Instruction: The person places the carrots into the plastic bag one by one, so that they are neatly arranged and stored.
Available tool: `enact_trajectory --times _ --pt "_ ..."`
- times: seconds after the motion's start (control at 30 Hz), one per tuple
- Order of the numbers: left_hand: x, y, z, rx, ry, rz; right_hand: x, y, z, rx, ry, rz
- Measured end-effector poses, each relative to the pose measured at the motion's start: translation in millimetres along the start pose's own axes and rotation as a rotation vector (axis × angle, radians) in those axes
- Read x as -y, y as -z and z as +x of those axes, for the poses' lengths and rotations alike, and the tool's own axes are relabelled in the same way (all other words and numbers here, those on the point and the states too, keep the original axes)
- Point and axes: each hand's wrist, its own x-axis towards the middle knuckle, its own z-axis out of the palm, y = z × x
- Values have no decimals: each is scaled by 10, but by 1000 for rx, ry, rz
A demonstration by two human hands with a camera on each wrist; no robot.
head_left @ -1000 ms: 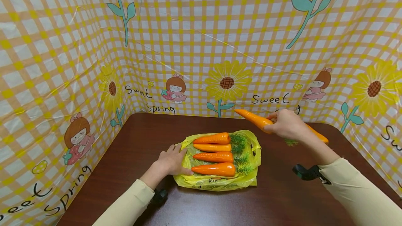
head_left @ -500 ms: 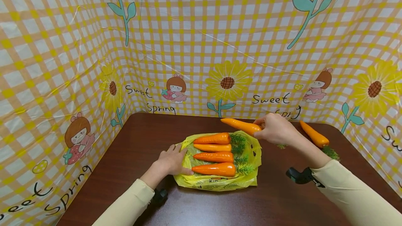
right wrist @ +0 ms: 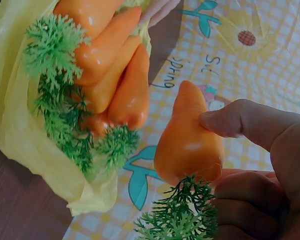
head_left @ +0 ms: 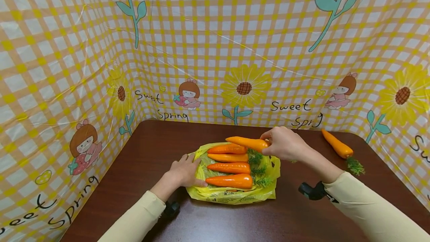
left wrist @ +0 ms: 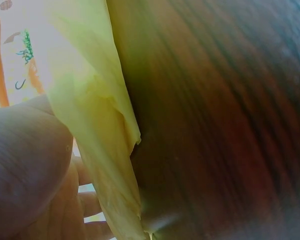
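My right hand [head_left: 283, 143] pinches an orange carrot [head_left: 246, 143] near its thick end. In the right wrist view, its green leafy top [right wrist: 179, 215] hangs below my thumb. The held carrot's tip points left, overlapping the far side of a yellow plastic bag [head_left: 231, 196] in the head view. Several carrots [head_left: 228, 168] lie side by side in the bag's mouth, tips to the left and leaves [head_left: 262, 180] to the right. My left hand [head_left: 183, 171] rests on the bag's left edge, fingers spread; yellow film [left wrist: 100, 135] crosses in front of its fingers in the left wrist view.
Another carrot [head_left: 337, 145] with green leaves lies at the back right of the dark wooden table [head_left: 134, 182]. A checked cloth [head_left: 201, 47] with sunflowers walls in the back and both sides.
My right hand has carried the carrot left and lower, to the far side of the bag. The carrot at the back right has come into fuller view. My left hand stays put.
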Motion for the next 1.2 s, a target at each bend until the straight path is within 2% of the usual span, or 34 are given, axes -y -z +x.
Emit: enact_trajectory --times 0.8,1.2 --pt "-3 9 -7 3 9 1 155 -342 129 42 53 -46" --pt "3 8 3 2 6 4 192 -494 199 16 73 -93"
